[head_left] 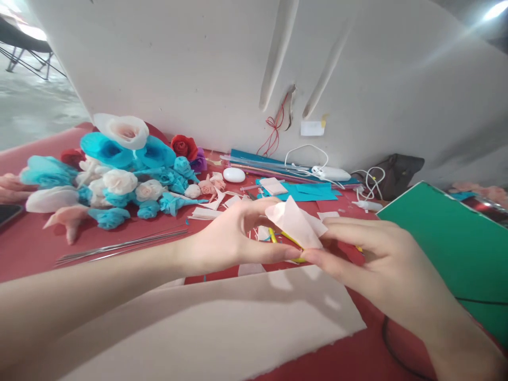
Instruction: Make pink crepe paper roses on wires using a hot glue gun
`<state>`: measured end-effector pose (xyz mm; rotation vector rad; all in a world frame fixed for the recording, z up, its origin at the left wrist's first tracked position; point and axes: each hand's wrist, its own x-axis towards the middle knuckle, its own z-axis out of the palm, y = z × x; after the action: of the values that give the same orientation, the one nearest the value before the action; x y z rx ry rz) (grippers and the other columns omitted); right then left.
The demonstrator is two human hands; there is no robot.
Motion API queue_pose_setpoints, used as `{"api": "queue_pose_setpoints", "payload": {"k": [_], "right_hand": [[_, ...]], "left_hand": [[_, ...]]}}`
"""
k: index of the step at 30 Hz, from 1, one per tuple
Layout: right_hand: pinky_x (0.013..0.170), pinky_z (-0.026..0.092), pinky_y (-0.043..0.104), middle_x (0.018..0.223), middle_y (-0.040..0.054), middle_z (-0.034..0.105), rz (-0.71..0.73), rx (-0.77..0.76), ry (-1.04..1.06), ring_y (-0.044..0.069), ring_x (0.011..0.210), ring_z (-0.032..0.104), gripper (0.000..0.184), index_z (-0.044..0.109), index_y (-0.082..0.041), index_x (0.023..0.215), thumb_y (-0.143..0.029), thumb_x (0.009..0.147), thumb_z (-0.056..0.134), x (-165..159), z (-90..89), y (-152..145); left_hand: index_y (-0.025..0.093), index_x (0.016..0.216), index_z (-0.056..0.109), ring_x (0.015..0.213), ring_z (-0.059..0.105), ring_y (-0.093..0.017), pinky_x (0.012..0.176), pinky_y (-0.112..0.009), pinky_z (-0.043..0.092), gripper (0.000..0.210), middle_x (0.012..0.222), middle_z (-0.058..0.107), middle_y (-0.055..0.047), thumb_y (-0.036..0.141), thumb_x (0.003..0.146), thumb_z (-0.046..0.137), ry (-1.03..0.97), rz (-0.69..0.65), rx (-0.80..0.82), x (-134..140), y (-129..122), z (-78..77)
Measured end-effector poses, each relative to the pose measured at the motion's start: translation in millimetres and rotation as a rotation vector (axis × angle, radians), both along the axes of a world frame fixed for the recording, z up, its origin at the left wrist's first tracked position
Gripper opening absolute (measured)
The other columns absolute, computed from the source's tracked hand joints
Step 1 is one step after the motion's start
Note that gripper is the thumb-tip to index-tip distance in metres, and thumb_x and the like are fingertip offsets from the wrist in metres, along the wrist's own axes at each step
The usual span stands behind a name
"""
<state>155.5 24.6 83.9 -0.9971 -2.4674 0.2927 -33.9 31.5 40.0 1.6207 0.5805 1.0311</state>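
Note:
A small folded piece of pale pink paper (297,225) is held up between my two hands over the red table (325,365). My left hand (242,233) grips its left side, fingers behind and thumb along the lower edge. From the right, my right hand (369,254) pinches it, thumb tip close to the left thumb at the bottom corner. Yellow-handled tool parts (273,235) show behind the paper, mostly hidden. A large pale pink sheet (206,328) lies below my hands, nearest to me.
Blue, white and pink paper flowers (119,182) crowd the left side. Thin metal wires (123,246) lie before them. Blue sheets (309,190), paper scraps, a white rounded case (234,175) and a white power strip (331,173) sit behind. A green board (448,254) stands at right.

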Motion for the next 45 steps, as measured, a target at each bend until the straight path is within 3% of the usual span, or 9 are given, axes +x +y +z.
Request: {"api": "queue_pose_setpoints", "payload": {"k": [4, 8, 17, 25, 29, 33, 36, 40, 45], "right_hand": [[0.046, 0.029, 0.019, 0.053, -0.0057, 0.047, -0.005, -0.106, 0.000, 0.004, 0.051, 0.041, 0.035, 0.056, -0.019, 0.059, -0.045, 0.083, 0.053, 1.2, 1.3, 2.8], [0.040, 0.025, 0.018, 0.047, -0.0047, 0.039, 0.004, -0.168, 0.021, 0.004, 0.048, 0.034, 0.043, 0.046, -0.015, 0.050, -0.045, 0.079, 0.057, 0.4, 0.5, 5.5], [0.041, 0.024, 0.019, 0.052, -0.0029, 0.041, -0.059, -0.214, 0.006, 0.006, 0.052, 0.033, 0.044, 0.048, -0.016, 0.056, -0.052, 0.082, 0.050, 0.2, -8.4, 9.0], [0.043, 0.023, 0.019, 0.053, -0.0032, 0.039, -0.050, -0.179, 0.026, 0.006, 0.052, 0.032, 0.039, 0.043, -0.015, 0.057, -0.041, 0.085, 0.048, 1.0, -10.0, 10.6], [0.047, 0.028, 0.020, 0.060, -0.0019, 0.047, -0.051, -0.279, 0.029, 0.007, 0.056, 0.039, 0.031, 0.056, -0.018, 0.068, -0.043, 0.085, 0.048, 3.6, -8.5, 14.0], [0.048, 0.027, 0.021, 0.058, -0.0008, 0.046, -0.012, -0.314, 0.002, 0.008, 0.056, 0.037, 0.035, 0.055, -0.017, 0.063, -0.045, 0.084, 0.048, 6.2, -10.2, 19.6], [0.047, 0.025, 0.021, 0.055, -0.0011, 0.042, 0.023, -0.323, -0.051, 0.008, 0.053, 0.033, 0.033, 0.051, -0.016, 0.060, -0.040, 0.082, 0.050, 7.5, -12.1, 22.6], [0.047, 0.026, 0.020, 0.059, -0.0007, 0.045, 0.029, -0.368, -0.108, 0.008, 0.054, 0.036, 0.028, 0.054, -0.016, 0.062, -0.036, 0.082, 0.050, 6.5, -10.3, 21.6], [0.047, 0.025, 0.020, 0.061, -0.0005, 0.045, 0.017, -0.468, -0.192, 0.008, 0.059, 0.039, 0.029, 0.054, -0.017, 0.064, -0.038, 0.084, 0.048, 7.5, -7.3, 19.4]], "left_hand": [[0.020, 0.083, 0.066, 0.085, 0.061, -0.013, 0.078, -0.021, 0.047, 0.009, 0.085, 0.066, 0.002, 0.020, 0.073, 0.064, -0.013, 0.019, -0.067, 0.5, -3.3, 1.3], [0.018, 0.079, 0.067, 0.083, 0.060, -0.013, 0.075, -0.019, 0.048, 0.008, 0.084, 0.065, 0.001, 0.020, 0.071, 0.067, -0.010, 0.029, -0.145, 0.0, -5.5, 3.5], [0.018, 0.084, 0.065, 0.087, 0.062, -0.017, 0.080, -0.027, 0.049, 0.011, 0.090, 0.066, -0.002, 0.023, 0.075, 0.063, -0.047, 0.082, -0.257, 3.0, -5.5, -2.7], [0.018, 0.092, 0.063, 0.090, 0.062, -0.018, 0.080, -0.026, 0.049, 0.016, 0.096, 0.068, -0.004, 0.025, 0.078, 0.060, -0.035, 0.088, -0.267, 3.5, -4.0, -3.5], [0.016, 0.087, 0.065, 0.096, 0.059, -0.019, 0.087, -0.030, 0.044, 0.026, 0.099, 0.066, -0.006, 0.030, 0.087, 0.043, -0.030, 0.080, -0.194, 2.3, -1.0, -4.7], [0.017, 0.089, 0.064, 0.089, 0.060, -0.019, 0.077, -0.026, 0.047, 0.022, 0.095, 0.066, -0.005, 0.034, 0.078, 0.057, 0.058, 0.099, -0.194, -0.3, 2.6, -1.8], [0.019, 0.089, 0.064, 0.083, 0.060, -0.017, 0.069, -0.023, 0.047, 0.023, 0.090, 0.066, -0.002, 0.031, 0.070, 0.067, 0.245, 0.176, -0.158, -0.9, 2.4, 4.6], [0.020, 0.088, 0.066, 0.090, 0.059, -0.022, 0.080, -0.029, 0.044, 0.029, 0.092, 0.067, -0.002, 0.035, 0.064, 0.070, 0.477, 0.245, -0.113, 1.4, -0.9, 12.0], [0.021, 0.088, 0.068, 0.088, 0.059, -0.020, 0.081, -0.028, 0.043, 0.029, 0.090, 0.068, -0.001, 0.038, 0.065, 0.069, 0.534, 0.240, -0.143, 4.8, -3.6, 12.8]]}}
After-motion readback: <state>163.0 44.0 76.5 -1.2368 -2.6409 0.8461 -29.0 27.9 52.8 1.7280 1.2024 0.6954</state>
